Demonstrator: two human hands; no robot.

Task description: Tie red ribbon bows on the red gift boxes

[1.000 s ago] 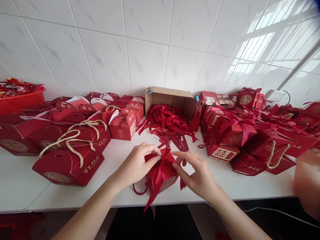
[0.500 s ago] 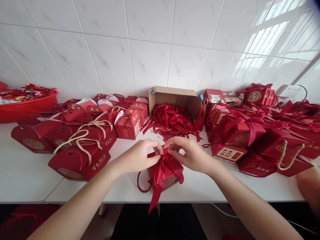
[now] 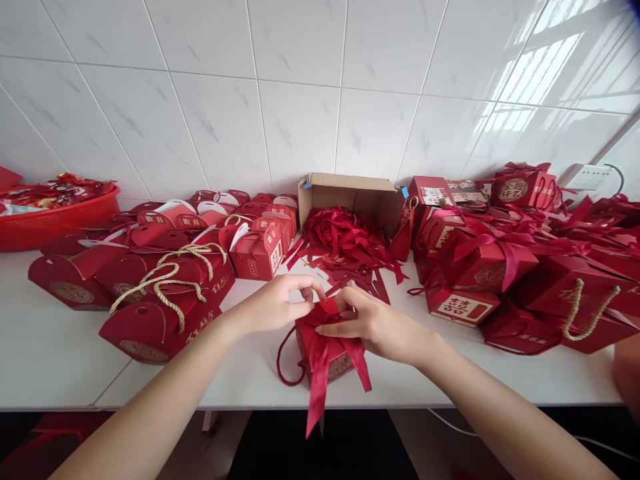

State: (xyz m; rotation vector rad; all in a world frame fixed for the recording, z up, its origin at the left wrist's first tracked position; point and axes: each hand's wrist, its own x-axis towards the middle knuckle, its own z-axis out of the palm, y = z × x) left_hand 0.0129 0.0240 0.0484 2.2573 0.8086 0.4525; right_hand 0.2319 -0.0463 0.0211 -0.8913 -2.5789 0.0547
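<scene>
In front of me, near the table's front edge, sits a small red gift box with a dark red cord handle at its left. A red satin ribbon is tied on it, its tails hanging down the front. My right hand bends over the box top, thumb pressed on the ribbon near the knot, fingers curled around a red flap. The exact grip is partly hidden. Just left of the box top, my left hand is curved, thumb and forefinger apart, with nothing visible between them.
A cardboard box spilling loose red ribbons stands by the tiled wall. Rope-handled red boxes crowd the left, beside a red basin of wrapped packets. Ribboned boxes pile up at right, near a person's arm.
My left hand has let go at the ribbon and drawn slightly up and left. My right hand has come down, its thumb now across the knot.
</scene>
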